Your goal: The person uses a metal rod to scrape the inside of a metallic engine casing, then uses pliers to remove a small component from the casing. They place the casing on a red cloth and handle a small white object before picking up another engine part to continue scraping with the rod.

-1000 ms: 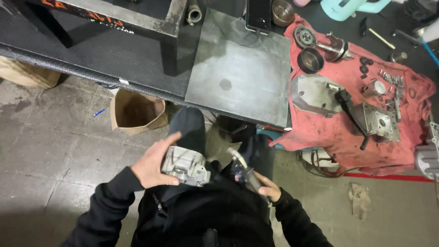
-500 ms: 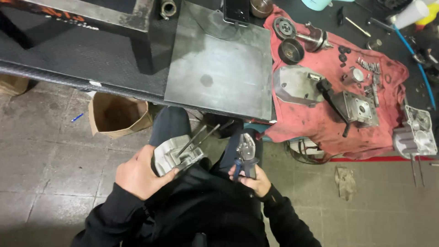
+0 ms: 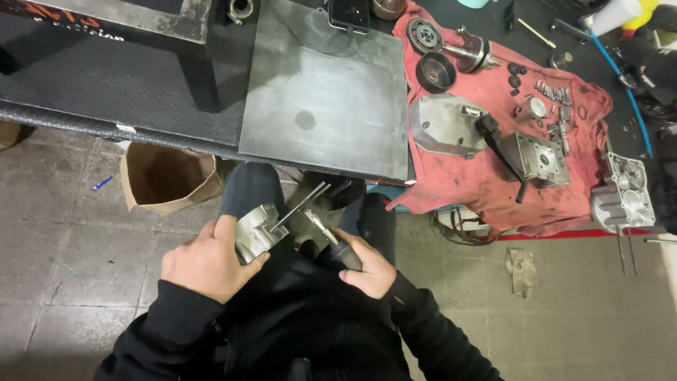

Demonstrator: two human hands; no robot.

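Holding grey cast-metal housing (image 3: 257, 231) with two long studs in left hand (image 3: 204, 262), fingers wrapped tight, over lap. Right hand (image 3: 367, 268) at 3 o'clock, fingers closed on dark-handled tool (image 3: 331, 240). Keep housing braced, tip square.

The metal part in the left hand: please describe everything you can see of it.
The metal part is a silvery casting, dull and somewhat curved, with two thin rods sticking out up and to the right. The left hand grips it from below and left, fingers over its near edge, above the person's lap. The tool in the right hand points toward it, apparently not touching.
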